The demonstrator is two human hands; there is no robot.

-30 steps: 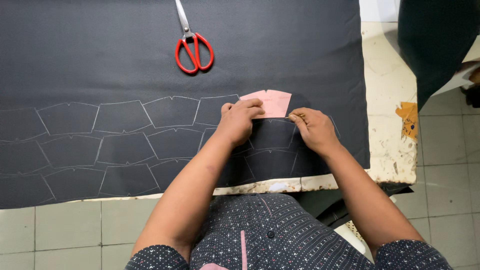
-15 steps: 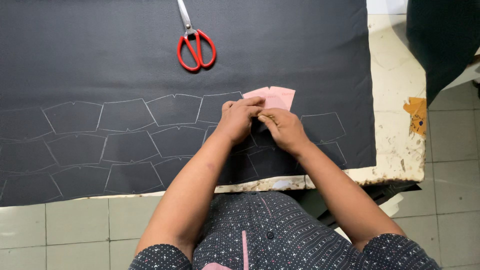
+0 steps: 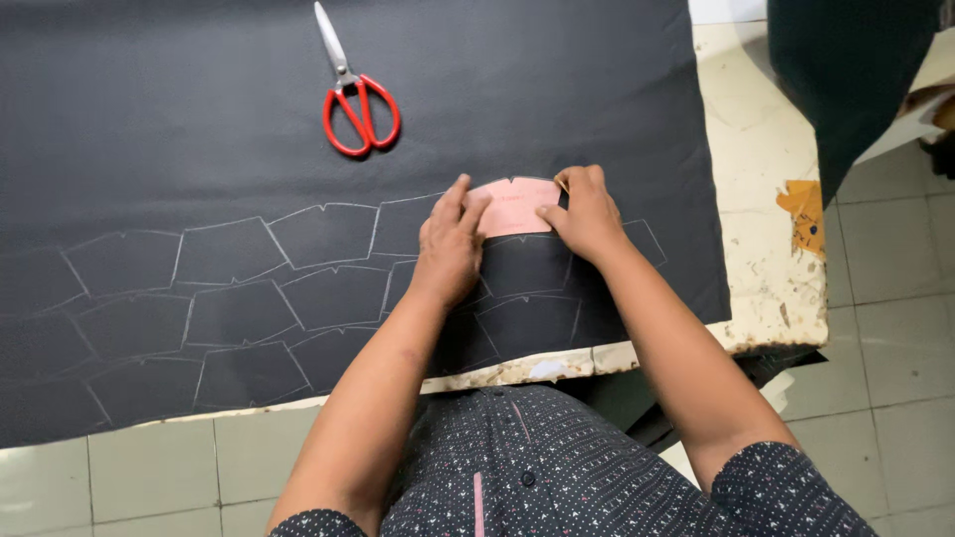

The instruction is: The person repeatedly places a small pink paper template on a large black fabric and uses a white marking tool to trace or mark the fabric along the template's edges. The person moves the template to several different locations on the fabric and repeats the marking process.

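The big dark cloth (image 3: 199,119) covers most of the table (image 3: 766,288). White chalk shapes (image 3: 229,298) fill its near part, left of the pink card (image 3: 517,206). The red scissors (image 3: 353,99) lie on the cloth, up and left of the card, well apart from it. Nobody touches them.

The left hand (image 3: 448,244) lies flat, touching the card's left edge. Its fingers are spread and press the card down on the cloth. It grips nothing. The card sits at the right end of the top row of chalk shapes, with plain cloth above it.

The right hand (image 3: 587,214) touches the card's right edge. Its fingers are curled in a narrow grip. I cannot tell if they hold a bit of chalk.

What has changed: half a second ago the right hand was below the card, close to the left hand. Now it is up at the card's right side. So the hand seems to be working its way round the card's edge, and this shape looks only partly drawn. The left hand and the scissors stay where they were. A second ago the right hand was at the right side too, a bit lower.
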